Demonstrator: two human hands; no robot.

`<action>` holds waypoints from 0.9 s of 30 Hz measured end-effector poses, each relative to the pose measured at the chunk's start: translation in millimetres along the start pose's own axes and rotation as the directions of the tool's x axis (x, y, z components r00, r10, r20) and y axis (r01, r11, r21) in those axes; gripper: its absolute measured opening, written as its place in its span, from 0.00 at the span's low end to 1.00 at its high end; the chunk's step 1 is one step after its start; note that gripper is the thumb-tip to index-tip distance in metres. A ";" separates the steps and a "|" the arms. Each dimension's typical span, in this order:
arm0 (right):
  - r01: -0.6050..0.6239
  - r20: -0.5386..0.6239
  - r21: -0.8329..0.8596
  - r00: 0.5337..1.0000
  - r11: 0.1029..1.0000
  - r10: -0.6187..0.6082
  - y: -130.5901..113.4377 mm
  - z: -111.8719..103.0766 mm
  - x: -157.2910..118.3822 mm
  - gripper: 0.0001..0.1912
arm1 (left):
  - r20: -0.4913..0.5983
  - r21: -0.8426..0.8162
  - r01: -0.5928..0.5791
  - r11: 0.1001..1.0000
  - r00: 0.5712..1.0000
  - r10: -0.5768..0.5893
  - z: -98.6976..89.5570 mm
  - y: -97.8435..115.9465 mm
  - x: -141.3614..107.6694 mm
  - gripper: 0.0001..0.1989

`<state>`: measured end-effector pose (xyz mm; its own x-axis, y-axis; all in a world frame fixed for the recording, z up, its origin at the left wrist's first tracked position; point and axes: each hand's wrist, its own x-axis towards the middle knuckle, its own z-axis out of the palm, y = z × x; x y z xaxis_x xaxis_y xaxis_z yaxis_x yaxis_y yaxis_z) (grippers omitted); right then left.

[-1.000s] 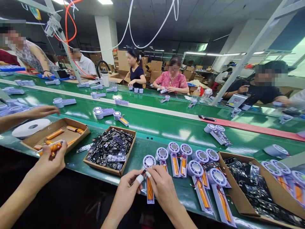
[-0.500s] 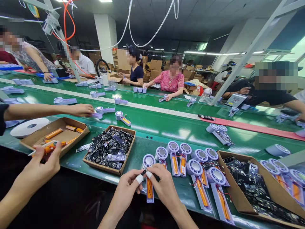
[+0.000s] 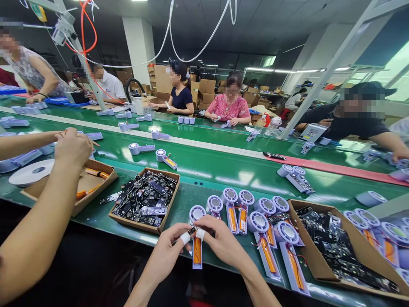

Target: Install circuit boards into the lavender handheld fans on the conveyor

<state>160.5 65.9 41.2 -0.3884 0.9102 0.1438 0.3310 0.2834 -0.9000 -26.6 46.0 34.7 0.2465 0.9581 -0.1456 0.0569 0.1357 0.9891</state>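
My left hand (image 3: 166, 252) and my right hand (image 3: 223, 243) pinch a small black circuit part (image 3: 192, 231) between their fingertips, each with white tape on a finger. Just below them lies a lilac fan handle (image 3: 197, 253) with an orange battery in its open slot, and its round white fan head (image 3: 197, 214) sits beyond my fingers. Several similar fans (image 3: 265, 226) lie to the right of my right hand on the green conveyor belt (image 3: 204, 179).
A co-worker's hands (image 3: 74, 147) are raised above a cardboard tray of orange batteries (image 3: 107, 179), beside a white tape roll (image 3: 32, 172). A cardboard tray of black circuit boards (image 3: 134, 222) sits left of my hands, and a box of boards (image 3: 315, 243) sits right. Several co-workers sit across the belt.
The co-worker's arm has come back from reaching over the belt, and their hands have moved together above the battery tray. My hands stay nearly still, and the view has shifted slightly.
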 end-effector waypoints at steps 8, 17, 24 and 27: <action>-0.012 -0.009 -0.041 1.000 0.999 0.012 -3.4 -19.4 -22.6 0.24 | -0.088 0.247 0.003 0.969 0.996 0.019 3.7 6.4 -9.8 0.15; 0.137 0.008 -0.251 0.990 0.958 -0.139 8.2 2.9 -23.5 0.15 | -0.009 0.222 0.034 0.974 0.999 -0.033 -1.4 -7.2 -9.1 0.21; -0.053 -0.128 0.210 0.988 0.976 0.081 12.8 14.2 -11.4 0.05 | -0.012 0.685 -0.111 0.720 0.986 0.164 8.2 -4.6 -13.3 0.25; -0.080 -0.074 0.307 0.992 0.948 0.107 12.2 10.6 -6.8 0.05 | 0.005 0.852 -0.063 0.520 0.994 0.112 13.0 -1.0 -17.6 0.28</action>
<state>158.1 60.0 24.9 -0.2861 0.9551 0.0765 0.0807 0.1036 -0.9913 -18.4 25.8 36.0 0.2558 0.9661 -0.0339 0.8380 -0.2041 0.5060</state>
